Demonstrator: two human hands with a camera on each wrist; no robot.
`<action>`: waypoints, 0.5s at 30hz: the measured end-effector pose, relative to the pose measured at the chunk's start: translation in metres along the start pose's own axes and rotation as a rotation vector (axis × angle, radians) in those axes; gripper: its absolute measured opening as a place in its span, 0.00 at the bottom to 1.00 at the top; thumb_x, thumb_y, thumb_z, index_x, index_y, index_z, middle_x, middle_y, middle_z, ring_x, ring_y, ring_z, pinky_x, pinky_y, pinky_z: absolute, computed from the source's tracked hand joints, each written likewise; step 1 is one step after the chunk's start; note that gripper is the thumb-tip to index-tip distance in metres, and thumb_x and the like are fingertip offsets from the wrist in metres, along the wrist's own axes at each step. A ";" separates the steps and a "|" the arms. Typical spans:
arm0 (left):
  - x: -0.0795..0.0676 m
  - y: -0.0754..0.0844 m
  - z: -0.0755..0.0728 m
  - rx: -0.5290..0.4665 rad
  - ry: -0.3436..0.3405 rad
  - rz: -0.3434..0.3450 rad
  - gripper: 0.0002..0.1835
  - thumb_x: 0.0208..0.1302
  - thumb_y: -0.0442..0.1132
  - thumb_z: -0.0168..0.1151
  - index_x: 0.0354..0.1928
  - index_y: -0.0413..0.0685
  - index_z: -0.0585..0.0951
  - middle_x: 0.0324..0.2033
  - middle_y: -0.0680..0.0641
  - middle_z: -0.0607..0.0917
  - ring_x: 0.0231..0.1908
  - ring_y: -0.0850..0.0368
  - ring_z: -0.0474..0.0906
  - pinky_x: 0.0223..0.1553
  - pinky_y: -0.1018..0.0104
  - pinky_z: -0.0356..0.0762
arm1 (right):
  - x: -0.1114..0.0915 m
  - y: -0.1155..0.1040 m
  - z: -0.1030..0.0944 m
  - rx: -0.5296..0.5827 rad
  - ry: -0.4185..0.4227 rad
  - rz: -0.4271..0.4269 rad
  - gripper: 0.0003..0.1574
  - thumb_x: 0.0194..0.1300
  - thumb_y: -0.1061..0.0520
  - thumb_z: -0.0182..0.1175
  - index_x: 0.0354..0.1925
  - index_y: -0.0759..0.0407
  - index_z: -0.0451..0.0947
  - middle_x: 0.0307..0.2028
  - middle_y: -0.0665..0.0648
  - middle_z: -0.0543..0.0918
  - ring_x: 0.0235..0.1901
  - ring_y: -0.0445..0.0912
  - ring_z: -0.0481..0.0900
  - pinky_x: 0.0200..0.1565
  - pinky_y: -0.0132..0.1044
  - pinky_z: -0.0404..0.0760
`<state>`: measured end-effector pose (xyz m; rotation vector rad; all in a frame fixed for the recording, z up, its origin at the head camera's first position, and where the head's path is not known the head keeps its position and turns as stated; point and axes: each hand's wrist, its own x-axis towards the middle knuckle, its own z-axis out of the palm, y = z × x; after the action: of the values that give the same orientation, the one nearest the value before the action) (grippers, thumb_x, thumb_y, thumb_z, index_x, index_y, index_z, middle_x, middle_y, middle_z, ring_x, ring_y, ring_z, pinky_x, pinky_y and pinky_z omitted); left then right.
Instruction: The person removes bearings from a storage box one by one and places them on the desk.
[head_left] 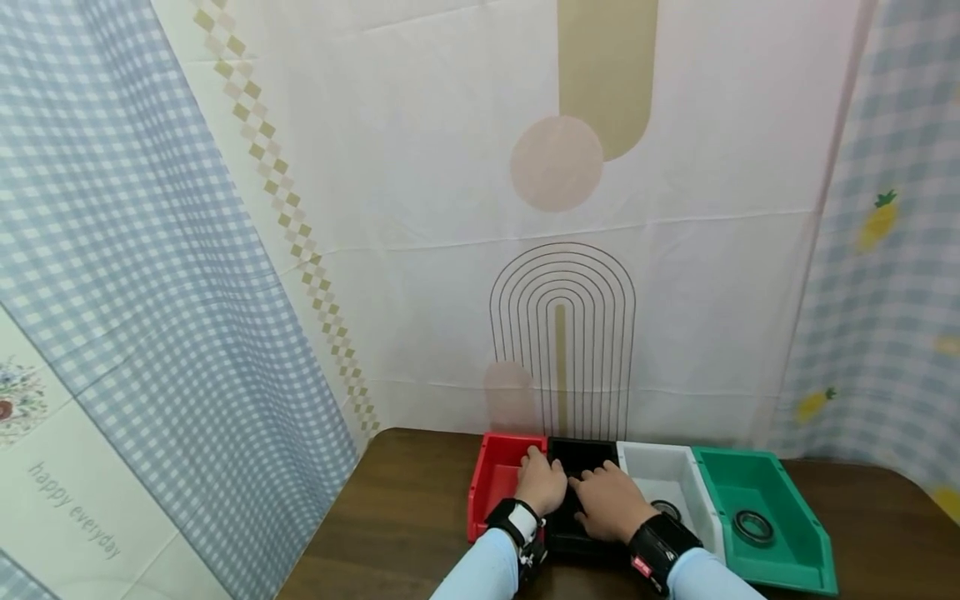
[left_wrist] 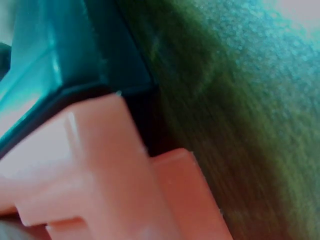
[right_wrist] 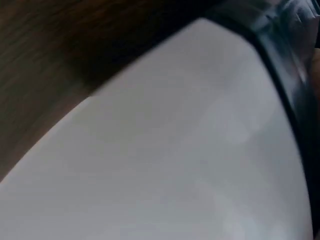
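In the head view my left hand [head_left: 542, 482] lies over the adjoining walls of a red bin [head_left: 495, 475] and a black bin [head_left: 581, 450], fingers reaching toward the back. My right hand [head_left: 611, 502] spans the right part of the black bin, its fingers pointing left toward the left hand. I see nothing held in either; the inside of the black bin is mostly covered by them. Close up, the left wrist view has the red bin's corner [left_wrist: 115, 165] against the black bin [left_wrist: 75, 45]. A white bin wall [right_wrist: 165, 135] fills much of the right wrist view.
Right of the hands stand the white bin [head_left: 705, 508] and a green bin [head_left: 795, 533]. One ring-shaped bearing [head_left: 753, 527] lies in the green bin; another bearing [head_left: 666, 508] in the white bin is partly behind my right wrist. A patterned cloth [head_left: 435, 333] hangs behind the wooden table [head_left: 390, 517].
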<state>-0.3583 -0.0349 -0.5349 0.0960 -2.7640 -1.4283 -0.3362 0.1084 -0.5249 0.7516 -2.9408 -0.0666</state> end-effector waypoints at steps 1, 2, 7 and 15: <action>-0.001 0.000 0.000 0.001 -0.004 0.002 0.32 0.82 0.44 0.54 0.76 0.30 0.63 0.68 0.27 0.73 0.69 0.25 0.70 0.68 0.32 0.72 | 0.000 -0.001 0.000 -0.023 0.003 -0.001 0.29 0.63 0.44 0.75 0.58 0.55 0.87 0.50 0.58 0.91 0.52 0.53 0.88 0.62 0.53 0.78; -0.001 0.000 0.000 -0.001 -0.008 0.002 0.30 0.82 0.44 0.54 0.74 0.31 0.64 0.67 0.28 0.74 0.68 0.25 0.71 0.67 0.33 0.73 | -0.001 -0.002 0.000 -0.043 0.007 -0.005 0.27 0.62 0.44 0.75 0.56 0.55 0.88 0.47 0.57 0.92 0.49 0.52 0.88 0.59 0.51 0.78; 0.001 0.000 0.000 -0.011 0.004 0.015 0.28 0.81 0.45 0.55 0.71 0.31 0.66 0.63 0.28 0.75 0.66 0.26 0.73 0.66 0.34 0.74 | -0.001 -0.004 0.000 -0.101 0.041 -0.035 0.17 0.60 0.47 0.76 0.44 0.53 0.89 0.38 0.54 0.90 0.40 0.49 0.87 0.52 0.49 0.78; 0.003 -0.001 0.000 -0.002 -0.004 0.009 0.28 0.81 0.45 0.54 0.72 0.31 0.65 0.63 0.29 0.76 0.64 0.27 0.74 0.65 0.34 0.75 | -0.001 -0.002 0.002 -0.051 0.058 -0.036 0.12 0.55 0.51 0.77 0.36 0.53 0.87 0.39 0.54 0.91 0.41 0.51 0.88 0.59 0.54 0.81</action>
<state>-0.3616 -0.0357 -0.5362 0.0799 -2.7625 -1.4307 -0.3345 0.1072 -0.5266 0.7860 -2.8597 -0.1205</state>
